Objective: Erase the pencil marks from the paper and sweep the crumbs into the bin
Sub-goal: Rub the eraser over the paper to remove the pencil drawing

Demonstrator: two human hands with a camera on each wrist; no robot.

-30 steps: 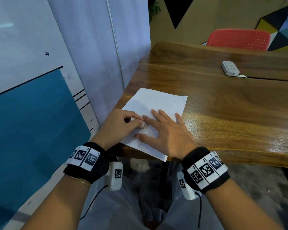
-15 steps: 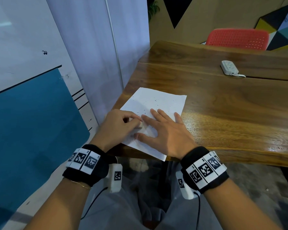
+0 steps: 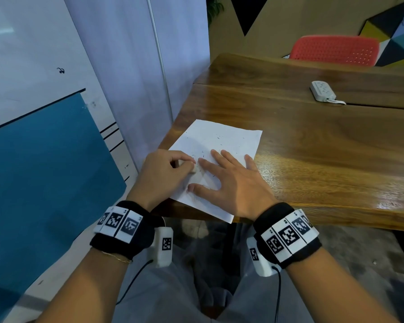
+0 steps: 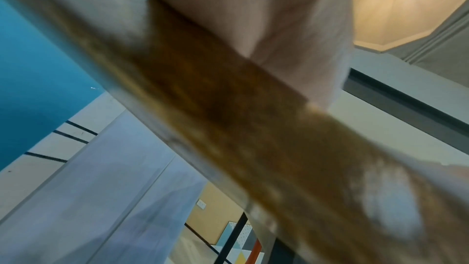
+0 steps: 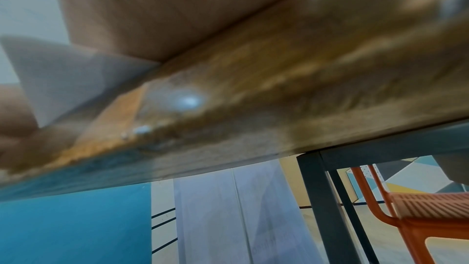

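Note:
A white sheet of paper (image 3: pixel 222 141) lies at the near left corner of the wooden table (image 3: pixel 313 148), speckled with small dark eraser crumbs (image 3: pixel 219 137). My left hand (image 3: pixel 166 169) pinches a small white eraser (image 3: pixel 194 169) against the paper. My right hand (image 3: pixel 229 180) lies flat on the sheet with fingers spread, holding it down. In the wrist views only blurred palm, table edge and a paper corner (image 5: pixel 63 79) show. No bin is in view.
A white power strip (image 3: pixel 322 90) lies on the far part of the table. A red chair (image 3: pixel 336 51) stands behind it. A white and blue wall panel (image 3: pixel 44 148) runs close along the left side. The table's near edge sits right above my lap.
Both hands stay almost in place on the paper; the left hand with the eraser has shifted only slightly against the sheet.

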